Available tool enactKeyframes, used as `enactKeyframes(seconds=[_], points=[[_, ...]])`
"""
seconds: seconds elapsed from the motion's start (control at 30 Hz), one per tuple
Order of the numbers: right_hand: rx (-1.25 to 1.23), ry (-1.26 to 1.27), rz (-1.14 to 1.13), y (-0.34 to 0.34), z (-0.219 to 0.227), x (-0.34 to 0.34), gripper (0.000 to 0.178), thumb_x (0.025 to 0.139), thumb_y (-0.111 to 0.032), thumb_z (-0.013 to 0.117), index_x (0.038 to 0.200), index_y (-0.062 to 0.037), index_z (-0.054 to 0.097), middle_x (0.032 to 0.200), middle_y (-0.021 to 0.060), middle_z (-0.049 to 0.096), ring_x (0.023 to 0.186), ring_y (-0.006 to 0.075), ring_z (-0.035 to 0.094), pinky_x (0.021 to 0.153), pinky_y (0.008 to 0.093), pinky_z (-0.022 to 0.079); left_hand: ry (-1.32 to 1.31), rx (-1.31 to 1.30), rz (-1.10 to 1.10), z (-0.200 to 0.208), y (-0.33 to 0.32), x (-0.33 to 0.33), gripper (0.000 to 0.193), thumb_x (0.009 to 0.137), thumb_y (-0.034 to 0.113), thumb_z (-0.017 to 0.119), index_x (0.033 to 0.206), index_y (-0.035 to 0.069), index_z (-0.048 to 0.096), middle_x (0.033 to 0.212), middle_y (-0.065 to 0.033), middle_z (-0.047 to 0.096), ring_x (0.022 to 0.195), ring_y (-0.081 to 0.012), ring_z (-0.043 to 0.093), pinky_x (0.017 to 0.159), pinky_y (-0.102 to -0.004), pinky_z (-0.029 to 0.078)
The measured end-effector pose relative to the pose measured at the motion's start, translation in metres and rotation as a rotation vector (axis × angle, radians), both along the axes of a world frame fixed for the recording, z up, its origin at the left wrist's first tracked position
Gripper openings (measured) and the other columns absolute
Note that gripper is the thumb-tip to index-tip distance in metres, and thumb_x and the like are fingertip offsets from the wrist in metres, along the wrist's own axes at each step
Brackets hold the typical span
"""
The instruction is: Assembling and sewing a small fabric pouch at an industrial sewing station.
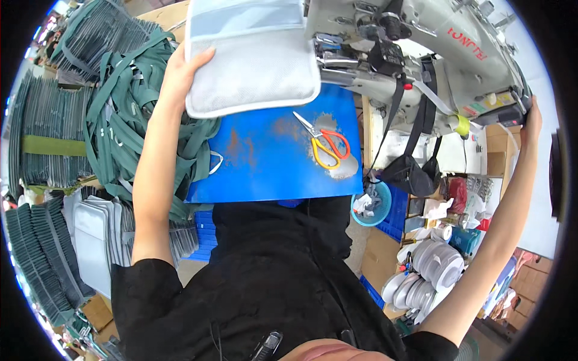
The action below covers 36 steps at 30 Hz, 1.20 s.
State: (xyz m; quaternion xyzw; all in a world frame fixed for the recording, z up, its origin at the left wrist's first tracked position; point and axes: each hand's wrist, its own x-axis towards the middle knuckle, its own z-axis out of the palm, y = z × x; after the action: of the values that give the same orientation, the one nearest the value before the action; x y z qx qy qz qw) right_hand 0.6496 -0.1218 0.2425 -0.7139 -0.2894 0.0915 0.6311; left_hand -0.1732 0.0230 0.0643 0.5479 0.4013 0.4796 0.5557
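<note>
My left hand (188,69) is closed on the left edge of a light grey padded fabric panel (253,81) with pale edge binding, thumb lying on top. The panel's right edge lies at the working end of a grey sewing machine (445,30); the needle area is hard to make out. At the far right, my right hand (531,123) is closed around the black handwheel (527,90) at the machine's end, its fingers partly hidden. Below the panel, scissors (328,147) with one orange and one yellow handle rest on a worn blue board (265,174) over my lap.
Green straps (129,108) lie heaped to the left, beside stacked green-grey panels (54,132) and more light grey panels (93,240). A blue basket (379,210) with scraps stands right of my lap. White tape rolls (430,265) and a hanging black pouch (409,174) are farther right.
</note>
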Motion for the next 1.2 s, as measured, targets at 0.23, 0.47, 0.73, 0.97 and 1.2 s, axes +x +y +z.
enactKeyframes(seconds=[0.23, 0.47, 0.73, 0.97, 1.2], points=[[0.245, -0.158, -0.12, -0.079, -0.042, -0.006, 0.049, 0.105, -0.038, 0.059, 0.133, 0.0019, 0.062, 0.125, 0.0114, 0.067, 0.113, 0.0221, 0.063, 0.102, 0.0367, 0.047, 0.005, 0.052, 0.325, -0.042, -0.055, -0.069, 0.061, 0.089, 0.015, 0.079, 0.141, -0.002, 0.052, 0.129, -0.0132, 0.066, 0.113, -0.0213, 0.064, 0.1, -0.0351, 0.05], [-0.325, -0.735, 0.568, -0.104, -0.258, -0.451, 0.047, 0.085, 0.001, 0.068, 0.132, -0.0031, 0.062, 0.124, 0.0166, 0.066, 0.117, 0.0304, 0.064, 0.105, 0.0397, 0.048, -0.106, 0.08, 0.381, -0.046, -0.11, -0.072, 0.057, 0.09, 0.015, 0.08, 0.139, 0.0, 0.054, 0.127, -0.0109, 0.067, 0.113, -0.0197, 0.064, 0.1, -0.0346, 0.049], [-0.831, -0.371, 0.869, -0.077, -0.317, -0.463, 0.091, 0.076, -0.003, 0.069, 0.158, -0.0023, 0.03, 0.105, 0.0136, 0.063, 0.09, 0.0282, 0.067, 0.076, 0.0375, 0.055, -0.106, 0.0, 0.364, -0.043, -0.11, -0.07, 0.049, 0.092, 0.012, 0.077, 0.135, 0.0, 0.056, 0.123, -0.0118, 0.069, 0.108, -0.0197, 0.066, 0.098, -0.0335, 0.05], [-0.388, 0.323, 0.983, -0.08, -0.231, -0.545, 0.066, 0.088, -0.018, 0.083, 0.143, -0.0032, 0.05, 0.083, -0.005, 0.054, 0.072, 0.0049, 0.048, 0.062, 0.0233, 0.037, -0.12, 0.05, 0.39, -0.037, -0.118, -0.063, 0.049, 0.092, 0.01, 0.077, 0.135, 0.0, 0.056, 0.123, -0.0117, 0.069, 0.109, -0.0186, 0.066, 0.097, -0.0326, 0.05], [-0.295, 0.326, 0.922, -0.053, -0.247, -0.558, 0.055, 0.088, -0.022, 0.085, 0.134, -0.0043, 0.061, 0.083, -0.0049, 0.056, 0.071, 0.0029, 0.047, 0.06, 0.0226, 0.036, -0.063, 0.136, 0.345, -0.035, -0.139, -0.04, 0.051, 0.09, 0.009, 0.077, 0.136, 0.0, 0.056, 0.123, -0.0089, 0.068, 0.11, -0.0164, 0.063, 0.098, -0.0333, 0.05]])
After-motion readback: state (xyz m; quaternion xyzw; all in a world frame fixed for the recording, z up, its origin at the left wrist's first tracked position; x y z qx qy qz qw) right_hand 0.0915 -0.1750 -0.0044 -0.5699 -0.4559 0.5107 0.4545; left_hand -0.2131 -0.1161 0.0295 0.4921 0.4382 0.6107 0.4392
